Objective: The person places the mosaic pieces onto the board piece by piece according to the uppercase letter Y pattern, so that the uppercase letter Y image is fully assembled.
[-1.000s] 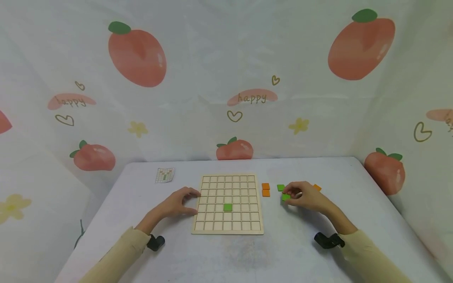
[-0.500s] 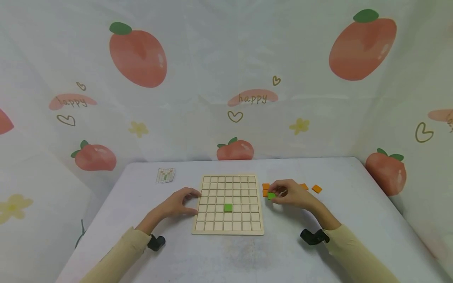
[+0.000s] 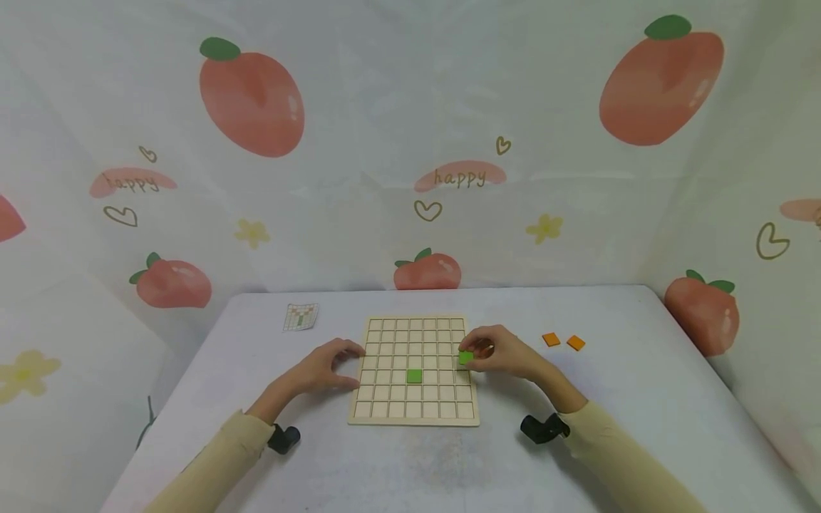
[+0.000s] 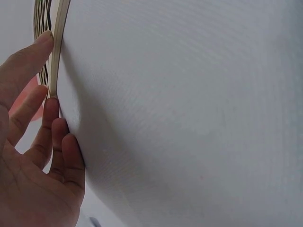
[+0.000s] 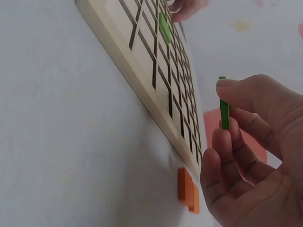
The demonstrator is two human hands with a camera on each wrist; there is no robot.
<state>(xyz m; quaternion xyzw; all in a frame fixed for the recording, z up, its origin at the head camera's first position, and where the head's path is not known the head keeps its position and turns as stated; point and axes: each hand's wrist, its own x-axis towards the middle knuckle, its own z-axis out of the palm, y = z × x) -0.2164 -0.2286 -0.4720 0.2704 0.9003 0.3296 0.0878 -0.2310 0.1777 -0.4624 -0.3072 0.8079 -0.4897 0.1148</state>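
Observation:
A light wooden grid board [image 3: 390,392] lies on the table, with one green tile [image 3: 415,376] in a cell near its middle. The right hand [image 3: 507,354] pinches another green tile [image 3: 465,358] between thumb and fingers over the board's right edge; the right wrist view shows this held tile [image 5: 224,109] edge-on, clear of the board. At the board's left edge the left hand [image 3: 328,368] rests with thumb and fingers spread and relaxed. In the left wrist view, the thumb and fingertips of that hand [image 4: 42,156] touch the board's rim [image 4: 59,28].
Two orange tiles [image 3: 551,340] lie apart to the right of the right hand. Close to the board's edge, more orange tiles [image 5: 185,187] show in the right wrist view. A small printed grid card [image 3: 300,318] lies at the back left, before a patterned curtain.
My right hand has carried the green tile leftward from the table to over the board's right edge. The left hand stays in place at the board's left edge.

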